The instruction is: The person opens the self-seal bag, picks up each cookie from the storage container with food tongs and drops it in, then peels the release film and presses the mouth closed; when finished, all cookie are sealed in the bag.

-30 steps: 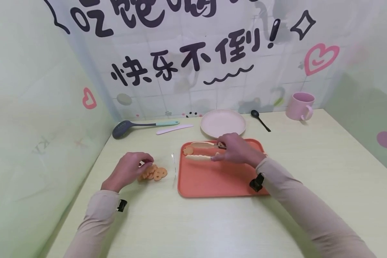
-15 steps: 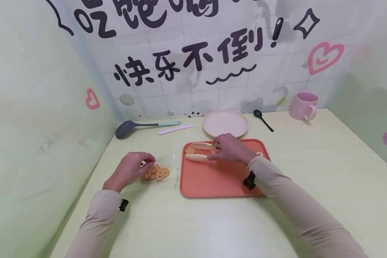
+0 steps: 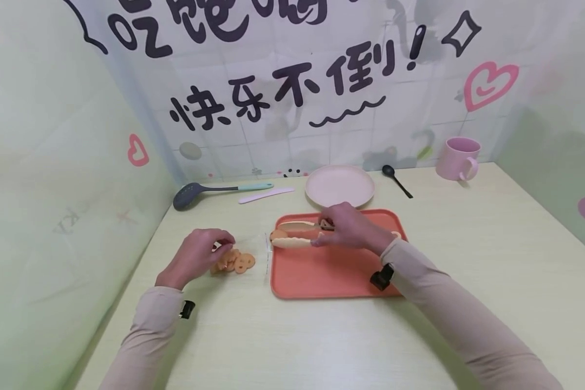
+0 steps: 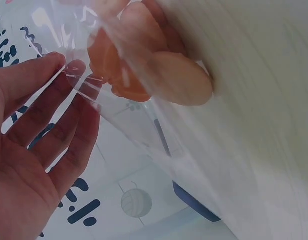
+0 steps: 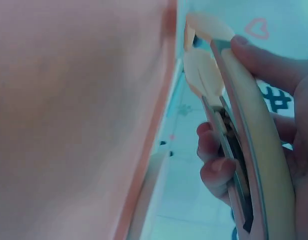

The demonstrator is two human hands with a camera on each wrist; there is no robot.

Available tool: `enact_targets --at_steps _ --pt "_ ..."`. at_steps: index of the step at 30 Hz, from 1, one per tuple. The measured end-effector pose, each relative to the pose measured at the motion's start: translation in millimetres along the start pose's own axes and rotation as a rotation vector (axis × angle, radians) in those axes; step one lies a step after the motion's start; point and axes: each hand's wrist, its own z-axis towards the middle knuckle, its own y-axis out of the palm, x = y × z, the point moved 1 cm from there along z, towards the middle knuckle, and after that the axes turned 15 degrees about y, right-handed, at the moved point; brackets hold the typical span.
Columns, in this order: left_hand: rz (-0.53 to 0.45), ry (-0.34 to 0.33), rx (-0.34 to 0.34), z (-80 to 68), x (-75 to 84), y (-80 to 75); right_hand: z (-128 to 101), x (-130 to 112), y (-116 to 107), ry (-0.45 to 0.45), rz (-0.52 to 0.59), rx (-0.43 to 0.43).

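My left hand [image 3: 206, 250] rests on the table and pinches the edge of a clear plastic bag [image 3: 259, 250]; several orange round biscuits [image 3: 236, 261] lie in it. In the left wrist view the fingers [image 4: 48, 115] hold the bag's film [image 4: 128, 130] over the biscuits [image 4: 164, 75]. My right hand [image 3: 347, 227] grips cream tongs [image 3: 297, 234] over the left edge of the orange tray [image 3: 331, 273]. The tong tips pinch one biscuit [image 3: 278, 235]. From the right wrist view the tongs [image 5: 244, 130] lie beside the tray [image 5: 68, 125].
Behind the tray stand a pale pink plate [image 3: 339, 185], a black spoon [image 3: 395, 181] and a pink mug [image 3: 457, 158]. A dark slotted spoon [image 3: 209, 190] and a white spatula [image 3: 265, 195] lie at the back left. Walls close in on the left, back and right.
The right hand has carried the tongs left to the tray's left edge, the tips squeezed closer on the biscuit. The left hand has stayed on the bag.
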Motion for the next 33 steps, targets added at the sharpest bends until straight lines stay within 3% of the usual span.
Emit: enact_targets --at_steps 4,8,21,27,33 --pt "-0.003 -0.007 0.002 -1.0 -0.9 -0.4 -4 -9 0 -0.075 0.038 -0.073" --pt "-0.007 0.004 0.014 -1.3 -1.2 -0.6 -2 -19 6 -0.121 0.021 -0.087" --pt "-0.030 0.037 0.074 -3.7 -1.8 -2.7 15 -41 42 -0.090 0.130 -0.129" --pt "-0.060 0.024 0.089 -5.2 -0.3 -4.3 15 -48 49 -0.059 0.197 -0.167" --pt "-0.071 0.036 0.097 -2.8 2.2 -7.6 15 -44 47 -0.084 0.205 -0.192"
